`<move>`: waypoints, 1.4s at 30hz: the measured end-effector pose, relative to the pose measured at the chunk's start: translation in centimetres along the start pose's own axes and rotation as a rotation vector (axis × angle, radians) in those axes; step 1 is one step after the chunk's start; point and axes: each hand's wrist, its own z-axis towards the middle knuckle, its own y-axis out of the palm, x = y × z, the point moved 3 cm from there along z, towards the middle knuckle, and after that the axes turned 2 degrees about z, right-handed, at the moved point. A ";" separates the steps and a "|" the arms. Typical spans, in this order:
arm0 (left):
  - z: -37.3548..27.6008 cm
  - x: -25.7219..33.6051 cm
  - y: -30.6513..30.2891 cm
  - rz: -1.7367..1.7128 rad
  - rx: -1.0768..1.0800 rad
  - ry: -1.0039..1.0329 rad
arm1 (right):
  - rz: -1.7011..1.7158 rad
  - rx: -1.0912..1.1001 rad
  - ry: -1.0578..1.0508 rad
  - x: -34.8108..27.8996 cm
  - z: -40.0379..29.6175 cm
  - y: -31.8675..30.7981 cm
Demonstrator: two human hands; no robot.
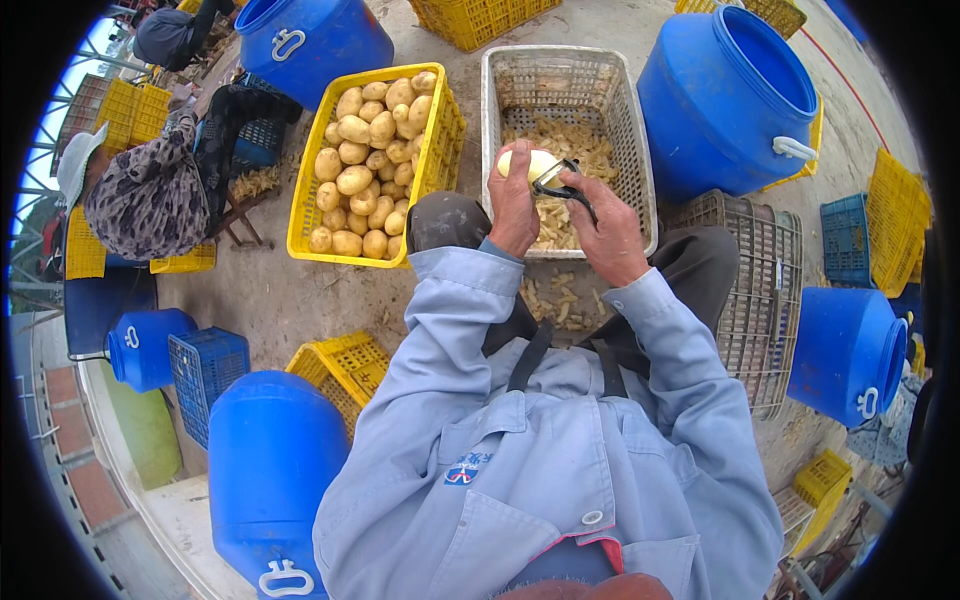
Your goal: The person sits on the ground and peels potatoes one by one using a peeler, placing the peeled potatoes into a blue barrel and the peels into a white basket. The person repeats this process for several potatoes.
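My left hand grips a pale, peeled potato over the near part of a white plastic crate. In my right hand is a black-handled peeler, its blade end against the right side of the potato. Potato peelings lie in the crate beneath both hands. To the left, a yellow plastic crate is heaped with unpeeled potatoes.
Blue plastic barrels stand at the upper left, upper right and lower left. A grey crate is beside my right knee. At the left, a person in a white hat sits bent forward. Peelings litter the floor between my legs.
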 end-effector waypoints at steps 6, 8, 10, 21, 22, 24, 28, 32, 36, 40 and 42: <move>-0.1 -0.6 -0.1 0.070 0.032 -0.053 | -0.065 -0.056 -0.006 0.5 -1.0 -0.8; 0.0 -0.4 -0.1 0.086 0.072 -0.038 | -0.093 -0.055 -0.021 0.8 -1.2 -1.3; 0.7 0.6 -0.4 0.068 0.137 -0.016 | -0.170 -0.136 0.065 2.4 -2.2 -1.6; 1.3 1.7 -2.1 -0.037 0.134 -0.182 | -0.033 0.141 0.107 5.4 -0.8 1.5; 1.4 1.4 -1.9 -0.065 0.116 -0.228 | -0.258 -0.238 0.197 8.3 -1.4 3.4; 1.3 1.3 -2.4 -0.103 0.088 -0.260 | -0.370 -0.497 0.332 10.4 -1.8 4.0; 1.5 1.0 -2.4 -0.136 0.106 -0.274 | 0.083 -0.097 0.250 8.3 1.2 2.7; 2.4 0.1 -0.8 -0.158 0.042 -0.340 | -0.394 -0.595 -0.098 8.9 0.5 3.4; 3.3 -0.8 2.2 -0.125 -0.005 -0.374 | -0.226 -0.395 -0.055 9.1 -0.4 3.5; 4.6 -1.7 9.1 -0.049 -0.042 -0.437 | -0.223 -0.444 0.001 9.3 -0.8 3.4; 6.2 -2.0 13.0 -0.003 -0.138 -0.433 | -0.226 -0.443 -0.013 9.3 -0.6 3.9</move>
